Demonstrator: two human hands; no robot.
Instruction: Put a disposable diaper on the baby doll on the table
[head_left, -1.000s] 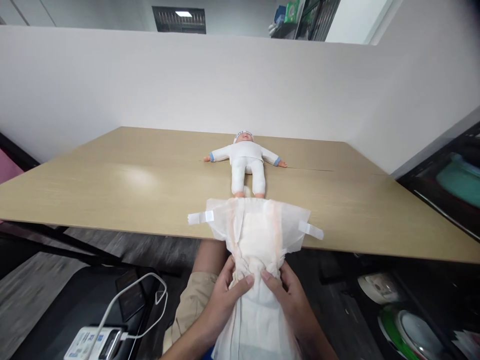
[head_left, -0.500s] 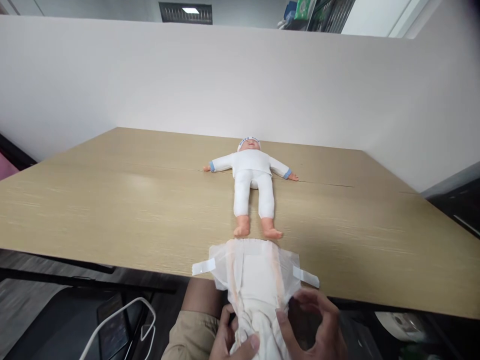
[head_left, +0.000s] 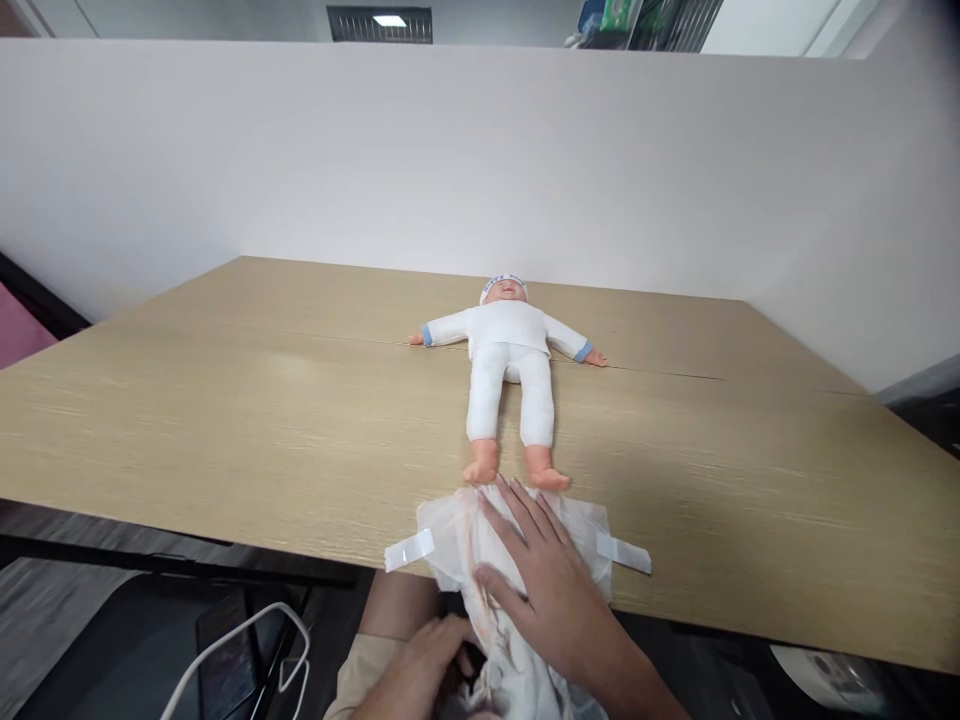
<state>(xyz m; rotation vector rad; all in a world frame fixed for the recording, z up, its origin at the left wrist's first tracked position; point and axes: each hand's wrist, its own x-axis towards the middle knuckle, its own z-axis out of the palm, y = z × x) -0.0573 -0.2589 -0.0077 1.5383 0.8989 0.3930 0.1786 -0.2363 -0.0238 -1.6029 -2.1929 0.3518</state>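
A white disposable diaper [head_left: 480, 590] lies unfolded at the table's near edge, its lower part bunched and hanging over my lap. Its two side tapes are spread out, the left tape [head_left: 409, 549] and the right tape [head_left: 625, 553]. My right hand [head_left: 536, 575] rests flat on the diaper's upper part, fingers stretched toward the far end. Beside the bunched lower part, my left hand [head_left: 431, 655] has its fingers curled at the diaper's edge, partly hidden. Just beyond the diaper, a baby doll [head_left: 510, 350] in white clothes lies on its back, arms spread and feet toward me.
The wooden table [head_left: 225, 400] runs back to a white partition [head_left: 375, 150]. At lower left, a phone [head_left: 226, 655] with a white cable [head_left: 225, 640] lies on a dark chair seat [head_left: 112, 650]. A round white object [head_left: 825, 675] is below the table at right.
My right hand has moved from the diaper's right edge onto its upper middle and flattened there. My left hand has shifted slightly left. The doll has stayed in place.
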